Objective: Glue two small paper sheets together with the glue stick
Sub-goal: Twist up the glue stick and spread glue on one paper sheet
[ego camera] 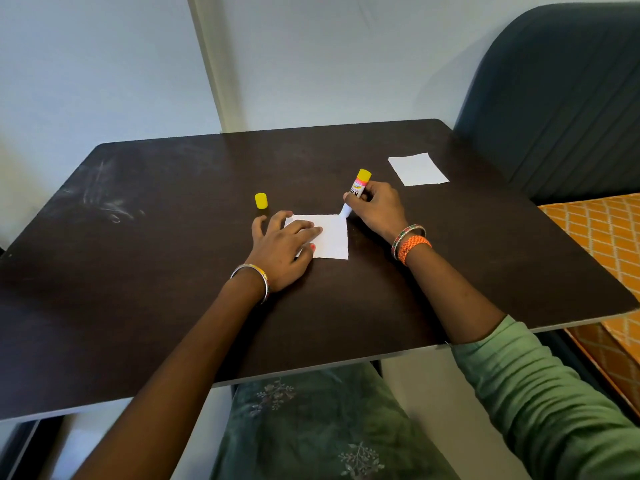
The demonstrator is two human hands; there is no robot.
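The left hand point(282, 247) lay flat, fingers spread, on a sheet point(330, 237). The right hand point(377, 209) gripped the glue stick point(356, 192), tip at the sheet's far corner.

Your left hand point(282, 249) lies flat on the left part of the near paper sheet point(332, 237), which sits mid-table point(173, 271). Your right hand point(377, 209) is just right of that sheet, holding the glue stick point(356, 192) tilted with its tip touching the sheet's far right corner. The cap point(261, 201) stands just behind your left hand. The second sheet point(417, 169) lies well apart, far right, near the chair point(561, 98).
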